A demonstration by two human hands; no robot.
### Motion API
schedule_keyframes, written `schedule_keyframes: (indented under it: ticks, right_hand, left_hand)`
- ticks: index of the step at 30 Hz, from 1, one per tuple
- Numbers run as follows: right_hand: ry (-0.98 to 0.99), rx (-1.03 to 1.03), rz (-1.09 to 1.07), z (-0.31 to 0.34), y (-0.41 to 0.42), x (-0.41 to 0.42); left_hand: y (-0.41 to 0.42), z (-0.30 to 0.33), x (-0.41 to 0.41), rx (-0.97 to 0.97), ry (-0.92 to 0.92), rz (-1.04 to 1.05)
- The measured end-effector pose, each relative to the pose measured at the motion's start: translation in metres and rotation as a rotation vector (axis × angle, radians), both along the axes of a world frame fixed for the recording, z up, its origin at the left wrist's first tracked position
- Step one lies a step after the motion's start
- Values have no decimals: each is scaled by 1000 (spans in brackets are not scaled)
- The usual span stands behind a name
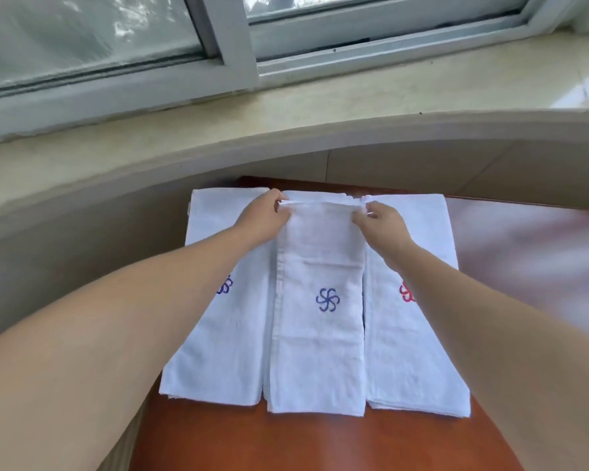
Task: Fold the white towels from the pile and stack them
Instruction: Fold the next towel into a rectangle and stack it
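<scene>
**Both hands pinching the far corners of the middle towel**

I see three white stacks lying side by side on the brown desk [320,443], long sides touching or nearly so. My left hand [264,219] pinches the far left corner of the middle towel [320,351], and my right hand [381,226] pinches its far right corner — fingers curled onto the hem at both ends. That towel is folded into a long narrow strip with a blue pinwheel emblem [327,299] facing up, and it lies on top of the middle stack, whose far edge shows just beyond my fingers.

The left stack [218,351] carries a blue emblem partly hidden by my left forearm; the right stack [412,362] carries a red emblem partly hidden by my right forearm. Layered edges show at the near ends of both side stacks.

Beyond the desk a pale curved ledge [286,130] runs across — above it, a window frame [232,39]. No containers are in view; the towels rest directly on the desk.
</scene>
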State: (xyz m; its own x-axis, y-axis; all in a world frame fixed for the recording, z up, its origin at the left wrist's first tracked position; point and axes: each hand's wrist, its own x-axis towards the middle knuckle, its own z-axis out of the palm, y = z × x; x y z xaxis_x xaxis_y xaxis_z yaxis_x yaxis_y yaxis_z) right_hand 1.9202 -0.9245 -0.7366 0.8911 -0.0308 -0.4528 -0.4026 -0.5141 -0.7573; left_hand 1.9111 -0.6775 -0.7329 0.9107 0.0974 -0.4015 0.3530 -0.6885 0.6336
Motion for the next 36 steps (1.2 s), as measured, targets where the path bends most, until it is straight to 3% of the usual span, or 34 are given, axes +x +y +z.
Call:
schedule_keyframes:
  ticks: [6, 14, 20, 25, 29, 31, 33, 36]
  right_hand:
    - [-15, 6, 46, -39, 1, 21]
    - [-67, -223, 135, -61, 6, 34]
    - [-65, -263, 125, -57, 13, 33]
    - [38, -125, 99, -53, 10, 25]
    - [-43, -154, 170, -53, 8, 17]
    - [-49, -122, 137, -52, 9, 10]
    - [-74, -120, 115, -49, 10, -3]
    - [-193, -277, 301, -42, 11, -29]
  left_hand:
    - [-4, -32, 13, 72, -134, 4]
    - [-9, -54, 23, 236, -159, -63]
    - [-13, -57, 22, 165, -228, 76]
    - [-15, -52, 21, 101, -214, 157]
    - [-16, -51, 14, 82, -207, 171]
    - [-21, -48, 2, 94, -191, 88]
    - [-30, -50, -17, 226, -193, -86]
    - [-45, -51, -46, 484, -264, -325]
